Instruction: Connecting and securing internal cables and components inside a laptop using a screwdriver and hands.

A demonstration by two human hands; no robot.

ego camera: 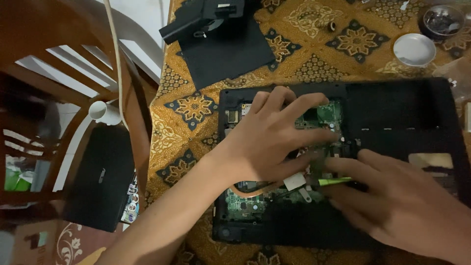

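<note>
An opened black laptop base [392, 113] lies on a table with a yellow and black patterned cloth [314, 64]. Its green circuit board [245, 202] shows inside the shell. My left hand [272, 135] rests flat over the board, fingers spread to the right. Lower right, my right hand [392, 201] grips a thin yellow-green tool [336, 181]. The tool's tip points left toward the board, just under my left fingers. A small white tab [294, 181] sits by the tool's tip.
A flat black panel [225, 51] and a black part [201, 17] lie at the back. A white round lid [414, 49] and a dark bowl of small parts [443, 20] stand at the back right. A wooden chair [73, 98] stands left of the table.
</note>
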